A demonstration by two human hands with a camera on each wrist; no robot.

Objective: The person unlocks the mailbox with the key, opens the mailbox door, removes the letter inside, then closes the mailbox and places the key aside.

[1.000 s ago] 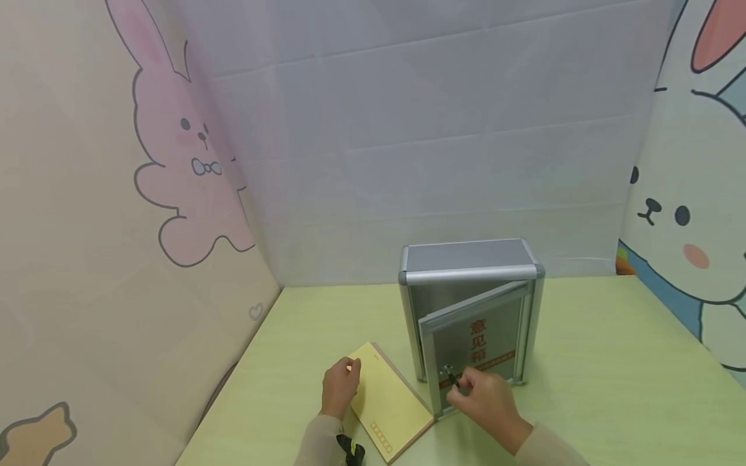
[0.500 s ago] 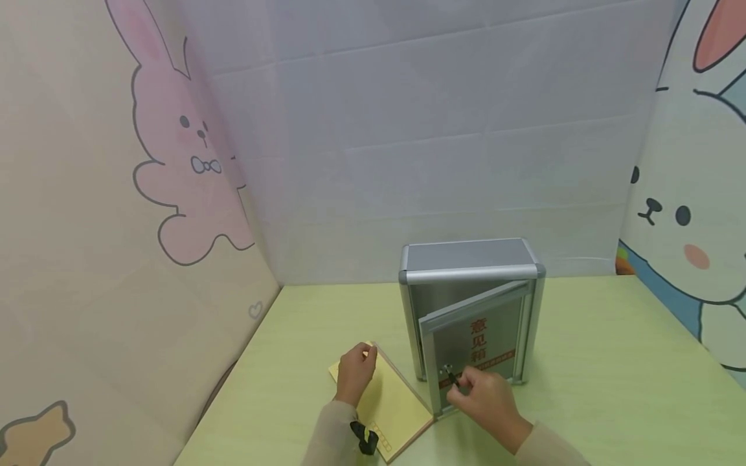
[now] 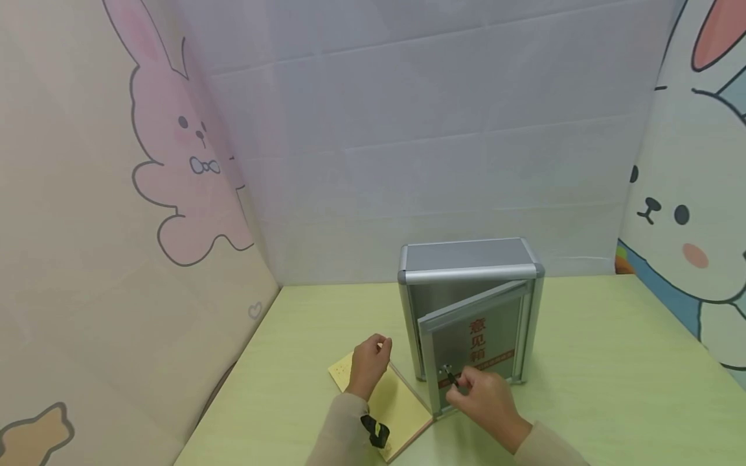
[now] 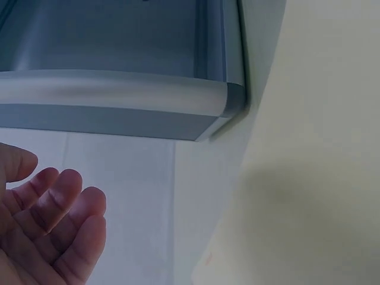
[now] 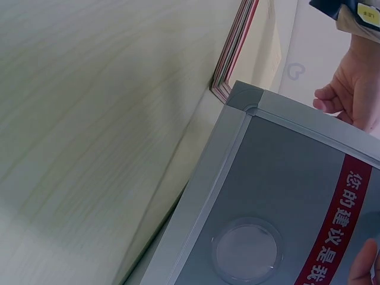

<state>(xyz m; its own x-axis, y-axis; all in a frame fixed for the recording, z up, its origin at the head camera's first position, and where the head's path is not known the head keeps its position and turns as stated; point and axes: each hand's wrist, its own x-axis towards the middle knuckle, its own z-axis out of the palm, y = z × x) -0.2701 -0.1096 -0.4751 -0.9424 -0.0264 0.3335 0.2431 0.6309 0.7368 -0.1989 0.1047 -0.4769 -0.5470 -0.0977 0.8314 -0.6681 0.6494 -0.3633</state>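
A grey metal suggestion box [image 3: 471,257] stands on the table with its front door [image 3: 501,333] swung partly outward, red characters on its face. My right hand [image 3: 488,402] pinches a black-headed key [image 3: 452,378] at the door's lock. In the right wrist view the door [image 5: 285,178] shows a clear round disc and a red band, and one fingertip [image 5: 362,264] of that hand. Above a stack of yellow envelopes [image 3: 402,414] is my left hand [image 3: 370,367], left of the door's free edge. The left wrist view shows that hand [image 4: 53,228] with loosely bent fingers and nothing in them.
The pale yellow-green table [image 3: 612,362] extends on both sides of the box. A white cloth [image 3: 443,129] hangs behind it. Side cloths carry a pink rabbit [image 3: 180,168] and a white rabbit [image 3: 693,194]. A black strap [image 3: 375,432] circles the left wrist.
My left hand has moved rightward and slightly away from me, across the envelopes toward the box. The right hand, key and door have stayed in place.
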